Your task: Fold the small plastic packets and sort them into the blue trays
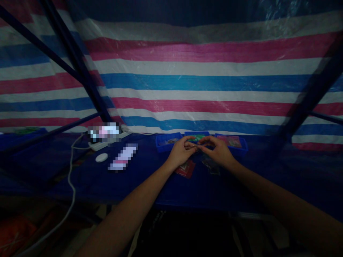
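My left hand (182,151) and my right hand (216,150) meet above the blue table, fingertips pinched close together. Something small and dark sits between them, too small to name. Under my left hand lies a red packet (185,170), partly covered by the hand. A dark clear bag (213,167) rests below my right hand. Just behind the hands stand a left blue bin (161,143) with small pieces in it, a middle bin holding green packets (199,137), and a right bin with red packets (227,140).
To the left are a white power strip (107,142), a round white disc (102,157) and a blurred-out flat item (123,157). A white cable (71,178) hangs over the table's edge. Blue metal posts (92,92) frame a striped sheet (203,82) behind the table.
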Available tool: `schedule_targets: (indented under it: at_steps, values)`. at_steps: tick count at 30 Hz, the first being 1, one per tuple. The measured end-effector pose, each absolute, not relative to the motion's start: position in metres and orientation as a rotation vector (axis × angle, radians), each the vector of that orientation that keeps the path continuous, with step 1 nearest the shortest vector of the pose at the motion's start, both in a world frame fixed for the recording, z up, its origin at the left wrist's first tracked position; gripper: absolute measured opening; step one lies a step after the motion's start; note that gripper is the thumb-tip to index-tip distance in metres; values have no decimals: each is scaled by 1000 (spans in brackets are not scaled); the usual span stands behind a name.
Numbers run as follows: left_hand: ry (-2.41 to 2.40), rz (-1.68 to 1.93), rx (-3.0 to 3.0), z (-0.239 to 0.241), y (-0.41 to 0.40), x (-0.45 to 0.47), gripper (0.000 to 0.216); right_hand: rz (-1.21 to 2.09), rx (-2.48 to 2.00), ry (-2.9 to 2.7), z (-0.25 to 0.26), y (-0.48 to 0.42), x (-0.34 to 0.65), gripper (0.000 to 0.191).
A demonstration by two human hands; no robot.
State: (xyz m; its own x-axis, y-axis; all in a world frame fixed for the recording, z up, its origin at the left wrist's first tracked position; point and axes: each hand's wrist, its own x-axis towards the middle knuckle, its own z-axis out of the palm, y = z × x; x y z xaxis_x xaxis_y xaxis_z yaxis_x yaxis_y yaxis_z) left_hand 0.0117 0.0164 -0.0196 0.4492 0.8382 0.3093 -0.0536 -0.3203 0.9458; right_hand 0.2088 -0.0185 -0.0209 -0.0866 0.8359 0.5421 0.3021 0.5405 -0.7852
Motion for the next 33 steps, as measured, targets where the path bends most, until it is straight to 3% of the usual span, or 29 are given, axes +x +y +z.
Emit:
schedule_targets:
  at_steps: [7, 12, 18, 27, 33]
  values:
    - [865, 1091, 1878, -16, 10, 7, 49, 688, -955, -1636, -21, -17, 209, 27]
    - [988, 1000, 1957, -15, 8, 4, 44, 525, -996, -1621, -15, -19, 213, 24]
    - [677, 970, 1729, -13, 11, 14, 41, 159, -1090, -1768, -10, -23, 217, 19]
    - [796, 1144, 1709, -22, 23, 7, 30, 197, -1029, -1849, -13, -21, 213, 22]
    - [782, 1216, 1695, -21, 22, 9, 51, 262, -993, -1834, -13, -19, 216, 16]
